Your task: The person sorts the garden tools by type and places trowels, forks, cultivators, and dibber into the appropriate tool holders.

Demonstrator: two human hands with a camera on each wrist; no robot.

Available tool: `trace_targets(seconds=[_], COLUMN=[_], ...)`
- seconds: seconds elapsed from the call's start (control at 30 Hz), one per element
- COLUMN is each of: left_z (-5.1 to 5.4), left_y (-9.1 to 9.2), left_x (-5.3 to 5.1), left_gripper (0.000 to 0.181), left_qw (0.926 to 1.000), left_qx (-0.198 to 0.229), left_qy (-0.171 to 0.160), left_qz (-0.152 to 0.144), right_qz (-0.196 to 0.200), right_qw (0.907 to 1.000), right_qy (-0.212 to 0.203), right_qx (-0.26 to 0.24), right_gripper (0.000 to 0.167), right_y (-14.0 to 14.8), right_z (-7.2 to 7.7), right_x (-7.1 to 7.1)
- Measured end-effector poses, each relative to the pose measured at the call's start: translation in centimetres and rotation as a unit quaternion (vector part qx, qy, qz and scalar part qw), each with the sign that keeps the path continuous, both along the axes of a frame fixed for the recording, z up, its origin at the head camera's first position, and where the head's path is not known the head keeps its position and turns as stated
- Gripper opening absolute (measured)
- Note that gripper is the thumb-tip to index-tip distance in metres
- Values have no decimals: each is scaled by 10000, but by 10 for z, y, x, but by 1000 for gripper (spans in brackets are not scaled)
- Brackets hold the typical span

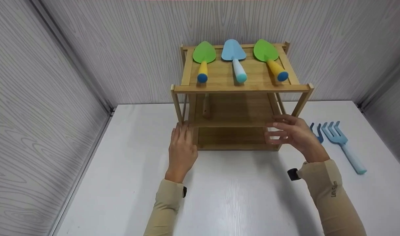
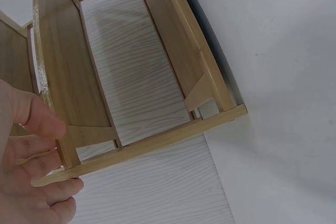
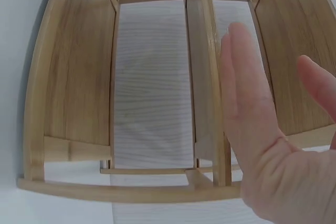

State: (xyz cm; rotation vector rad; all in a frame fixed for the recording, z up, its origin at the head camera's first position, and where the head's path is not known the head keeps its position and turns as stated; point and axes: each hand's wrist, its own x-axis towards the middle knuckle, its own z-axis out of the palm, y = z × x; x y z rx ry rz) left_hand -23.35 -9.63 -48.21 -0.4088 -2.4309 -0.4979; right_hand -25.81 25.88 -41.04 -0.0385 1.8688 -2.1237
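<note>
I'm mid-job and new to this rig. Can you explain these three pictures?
There is no robot: these are a person's bare hands. The large picture comes from a head camera looking forward and down; the other two come from cameras on each wrist. On the white table stands a wooden shelf, with two green trowels and a blue trowel on top. A blue fork and another blue tool, partly hidden, lie beside it. The left hand grips the shelf's frame. The right hand is at the opposite side; whether it touches is unclear.
</note>
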Motion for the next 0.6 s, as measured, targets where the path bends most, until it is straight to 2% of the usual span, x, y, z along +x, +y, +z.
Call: trace_targets(seconds=[0.27, 0.6], left_z=[1, 1], left_y=[-2, -1], left_x=[0, 0], left_gripper=[56, 55], left_qw=[10000, 9998], left_qx=[37, -87], left_qy=[-53, -144], left_qz=[3, 65], right_qz=[45, 99], right_qw=[9994, 9994], right_qy=[216, 170], right_qx=[255, 290], right_gripper=[57, 37], right_y=[10, 21], right_z=[-6, -10], right_x=[3, 7])
